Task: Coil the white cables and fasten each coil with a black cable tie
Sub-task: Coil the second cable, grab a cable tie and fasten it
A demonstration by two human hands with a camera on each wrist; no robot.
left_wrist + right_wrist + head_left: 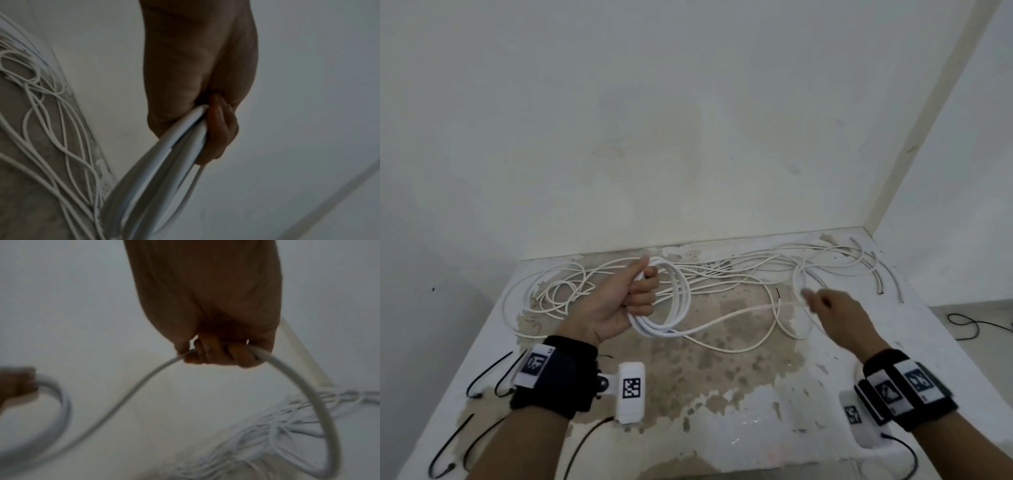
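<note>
right hand (216,344) | fingers curled round white cable (320,402)

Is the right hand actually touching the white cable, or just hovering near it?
Touching. The right wrist view shows the right hand with fingers curled round the white cable, which passes through its grip.

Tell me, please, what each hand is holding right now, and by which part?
The left hand grips the white coil by its gathered loops on one side. The right hand holds the loose cable trailing from that coil, mid-length.
</note>
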